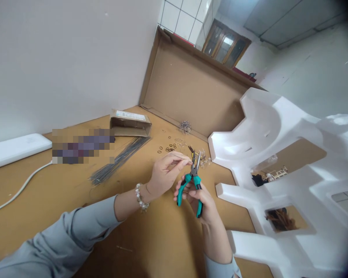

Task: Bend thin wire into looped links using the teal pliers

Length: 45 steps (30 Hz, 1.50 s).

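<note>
Head view: the left hand pinches a thin wire between thumb and fingers — the right curls around teal-handled pliers, jaws parted, above the table. Beyond them lie small rings; to the left, a wire bundle and an open box — its white label too small to read.

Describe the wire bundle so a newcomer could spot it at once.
On the brown table, beyond and to the left of the left hand, lies an open cardboard box. The wire bundle slants from its near edge toward the near left. Its long, straight grey strands set it apart from the small black rings.
</note>
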{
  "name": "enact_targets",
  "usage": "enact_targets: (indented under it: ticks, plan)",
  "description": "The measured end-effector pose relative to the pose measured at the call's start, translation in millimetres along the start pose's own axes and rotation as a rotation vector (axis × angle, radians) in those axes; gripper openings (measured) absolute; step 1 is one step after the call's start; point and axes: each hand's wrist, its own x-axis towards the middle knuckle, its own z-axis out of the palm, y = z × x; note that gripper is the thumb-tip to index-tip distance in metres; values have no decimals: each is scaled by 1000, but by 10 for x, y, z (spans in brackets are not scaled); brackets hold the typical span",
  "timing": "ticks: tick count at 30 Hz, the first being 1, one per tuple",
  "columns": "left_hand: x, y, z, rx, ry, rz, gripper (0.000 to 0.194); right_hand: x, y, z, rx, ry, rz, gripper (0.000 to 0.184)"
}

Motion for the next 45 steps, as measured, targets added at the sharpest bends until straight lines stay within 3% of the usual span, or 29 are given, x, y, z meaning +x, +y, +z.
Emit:
enact_targets:
  ticks: [10,14,27,45]
  plan:
    - [11,-14,33,-64,46,-135,9,9,33,-11,-129,85,-71,29]
    - [15,-17,55,-78,91,-244,11,24,63,-39,-119,86,-51,29]
    - [76,65,52,-47,119,-408,16,38,76,-34,-80,49,-49,28]
    - [-26,120,94,158,128,-201,9,70,191,-35,-54,57,-119,21]
